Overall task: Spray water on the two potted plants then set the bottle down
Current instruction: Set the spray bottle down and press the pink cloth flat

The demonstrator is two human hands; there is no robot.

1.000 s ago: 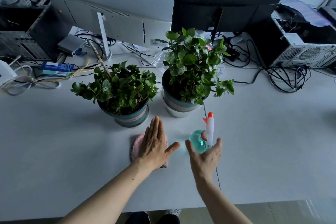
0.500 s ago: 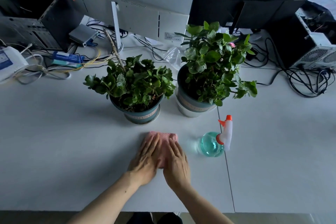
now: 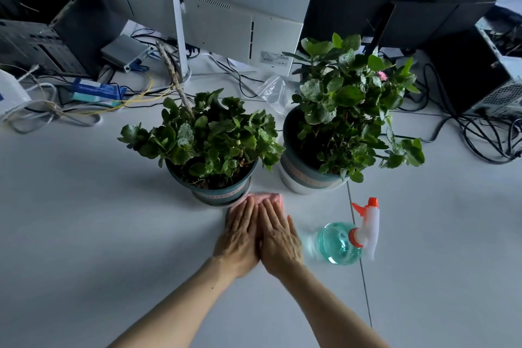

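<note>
Two leafy potted plants stand side by side on the white desk: the left plant (image 3: 209,141) in a teal pot, the right plant (image 3: 347,110) taller, with a small pink flower. A teal spray bottle (image 3: 343,243) with a white and orange trigger head stands on the desk, to the right of my hands. My left hand (image 3: 240,237) and my right hand (image 3: 278,237) lie flat side by side, fingers together, pressing on a pink cloth (image 3: 268,198) just in front of the left pot. Neither hand touches the bottle.
Two monitors (image 3: 214,5) rise behind the plants. Computer cases stand at the far left (image 3: 48,28) and far right (image 3: 485,65), with tangled cables (image 3: 485,133) beside them. A clear plastic bag (image 3: 274,90) lies between the plants. A desk seam (image 3: 360,263) runs past the bottle.
My right hand left the spray bottle's side and joined my left hand on the pink cloth. Both hands have slid forward toward the left pot. The bottle stays standing.
</note>
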